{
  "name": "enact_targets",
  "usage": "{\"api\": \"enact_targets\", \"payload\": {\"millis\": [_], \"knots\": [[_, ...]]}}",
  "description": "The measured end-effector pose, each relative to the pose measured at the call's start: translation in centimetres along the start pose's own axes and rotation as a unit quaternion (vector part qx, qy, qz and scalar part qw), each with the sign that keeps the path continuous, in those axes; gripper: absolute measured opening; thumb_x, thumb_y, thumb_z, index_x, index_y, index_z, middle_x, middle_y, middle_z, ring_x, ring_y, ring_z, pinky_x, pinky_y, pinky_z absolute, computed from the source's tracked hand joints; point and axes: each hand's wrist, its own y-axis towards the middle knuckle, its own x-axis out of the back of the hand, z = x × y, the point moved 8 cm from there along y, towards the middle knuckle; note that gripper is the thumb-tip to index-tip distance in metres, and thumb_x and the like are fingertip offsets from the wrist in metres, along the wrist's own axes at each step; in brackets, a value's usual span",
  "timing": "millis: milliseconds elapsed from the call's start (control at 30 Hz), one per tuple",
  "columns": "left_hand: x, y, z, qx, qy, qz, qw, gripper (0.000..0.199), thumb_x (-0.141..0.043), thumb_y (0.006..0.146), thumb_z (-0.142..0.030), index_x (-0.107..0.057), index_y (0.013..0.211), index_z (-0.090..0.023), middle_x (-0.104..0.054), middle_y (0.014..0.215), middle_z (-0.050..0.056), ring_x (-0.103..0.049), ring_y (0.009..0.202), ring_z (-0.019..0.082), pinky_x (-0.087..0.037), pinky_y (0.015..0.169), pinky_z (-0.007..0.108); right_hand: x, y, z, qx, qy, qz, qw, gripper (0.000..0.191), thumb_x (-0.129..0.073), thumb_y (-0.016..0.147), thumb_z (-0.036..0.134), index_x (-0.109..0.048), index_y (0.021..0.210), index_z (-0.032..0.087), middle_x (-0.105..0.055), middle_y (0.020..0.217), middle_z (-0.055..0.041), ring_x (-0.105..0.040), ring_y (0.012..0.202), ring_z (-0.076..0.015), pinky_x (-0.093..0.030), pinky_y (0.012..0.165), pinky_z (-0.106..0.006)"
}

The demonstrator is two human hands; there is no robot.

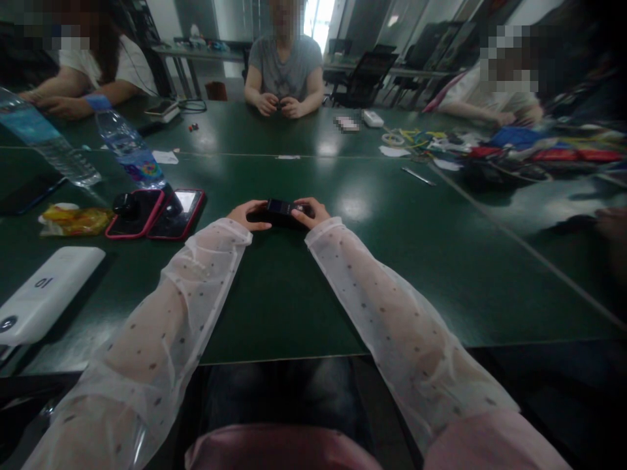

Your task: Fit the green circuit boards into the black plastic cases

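A small black device (281, 208) with a dark screen rests at the middle of the green table (294, 294). My left hand (249, 216) grips its left end, the thumb in front and the fingers curled behind. At the other end, my right hand (312, 212) holds it, with the thumb on the front face near a small button-like detail. Sheer white dotted sleeves cover both my forearms. The device's underside is in dark shadow and cannot be made out.
To the left are two red-edged phones (176, 214), a yellow packet (73, 220), a white power bank (51, 294) and two water bottles (130, 150). Cables and cloth (519, 140) lie at the right. Three people sit across the table; a hand shows at the right edge.
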Motion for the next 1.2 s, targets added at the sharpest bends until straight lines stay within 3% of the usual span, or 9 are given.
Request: {"api": "enact_targets", "payload": {"millis": [100,233,367,467,633,733,867,1033,1200], "knots": [[0.1,0.0,0.1,-0.010,0.000,-0.003,1.000,0.094,-0.089,0.061,-0.049,-0.054,0.142,-0.018,-0.057,0.148,0.019,-0.050,0.141,0.039,-0.034,0.118,0.061,0.0,-0.1,0.4,0.037,-0.014,0.014,0.999,0.072,-0.083,0.066,0.062,-0.062,0.127,0.031,-0.062,0.126,-0.0112,-0.054,0.127,-0.0313,-0.046,0.111,-0.053],[0.0,-0.1,-0.4,-0.024,-0.005,-0.004,1.000,0.094,-0.088,0.061,-0.049,-0.054,0.142,-0.015,-0.059,0.145,0.020,-0.054,0.137,0.038,-0.035,0.118,0.060,0.1,0.1,0.3,0.060,-0.036,0.010,0.998,0.066,-0.085,0.066,0.051,-0.064,0.125,0.030,-0.065,0.122,-0.0108,-0.056,0.126,-0.0319,-0.045,0.111,-0.055],[-0.1,0.0,-0.5,-0.024,-0.011,-0.011,1.000,0.093,-0.089,0.059,-0.048,-0.056,0.139,-0.015,-0.061,0.142,0.020,-0.056,0.134,0.038,-0.035,0.118,0.061,0.0,0.7,-0.2,0.053,-0.006,-0.006,0.999,0.067,-0.086,0.060,0.054,-0.066,0.119,0.028,-0.066,0.119,-0.0105,-0.062,0.118,-0.0327,-0.047,0.107,-0.057],[0.0,0.1,-0.3,-0.035,-0.023,-0.016,0.999,0.091,-0.090,0.057,-0.048,-0.058,0.135,-0.014,-0.065,0.137,0.020,-0.060,0.130,0.037,-0.037,0.117,0.060,0.1,1.1,0.1,0.051,0.106,-0.015,0.993,0.074,-0.087,0.054,0.062,-0.065,0.114,0.025,-0.069,0.111,-0.0087,-0.067,0.110,-0.0307,-0.049,0.106,-0.054],[-0.2,0.1,-0.2,-0.050,-0.035,0.002,0.998,0.089,-0.089,0.061,-0.045,-0.057,0.138,-0.014,-0.064,0.139,0.020,-0.059,0.132,0.036,-0.037,0.117,0.060,3.7,1.5,-0.5,0.018,0.215,-0.128,0.968,0.084,-0.081,0.046,0.079,-0.062,0.108,0.026,-0.071,0.110,-0.0078,-0.068,0.110,-0.0302,-0.049,0.106,-0.052],[0.0,0.1,-0.2,-0.058,-0.030,-0.004,0.998,0.084,-0.088,0.063,-0.045,-0.059,0.135,-0.016,-0.066,0.136,0.019,-0.060,0.130,0.036,-0.037,0.116,0.062,6.1,1.3,-1.9,-0.002,0.160,-0.196,0.967,0.080,-0.081,0.050,0.073,-0.061,0.110,0.024,-0.070,0.111,-0.0094,-0.066,0.110,-0.0302,-0.049,0.105,-0.052],[0.1,0.1,-0.1,-0.053,-0.007,-0.007,0.999,0.080,-0.088,0.065,-0.045,-0.060,0.135,-0.017,-0.066,0.136,0.018,-0.061,0.129,0.035,-0.037,0.117,0.061,7.6,1.0,-4.1,-0.073,0.017,-0.263,0.962,0.063,-0.081,0.060,0.050,-0.061,0.112,0.022,-0.067,0.116,-0.0104,-0.060,0.115,-0.0317,-0.046,0.107,-0.051],[0.1,-0.1,-0.3,-0.045,0.016,-0.007,0.999,0.083,-0.087,0.064,-0.045,-0.059,0.137,-0.016,-0.066,0.137,0.018,-0.061,0.129,0.034,-0.038,0.117,0.059,6.5,1.2,-4.3,-0.109,-0.128,-0.196,0.966,0.059,-0.079,0.068,0.042,-0.059,0.120,0.023,-0.065,0.122,-0.0130,-0.049,0.129,-0.0383,-0.040,0.110,-0.056],[0.1,-0.3,-0.6,-0.039,0.032,-0.019,0.999,0.077,-0.086,0.065,-0.045,-0.061,0.134,-0.020,-0.068,0.133,0.015,-0.063,0.126,0.033,-0.040,0.115,0.059,6.2,0.4,-3.0,-0.071,-0.152,-0.163,0.972,0.056,-0.072,0.077,0.048,-0.053,0.126,0.028,-0.062,0.128,-0.0129,-0.047,0.131,-0.0404,-0.038,0.108,-0.063]]}}
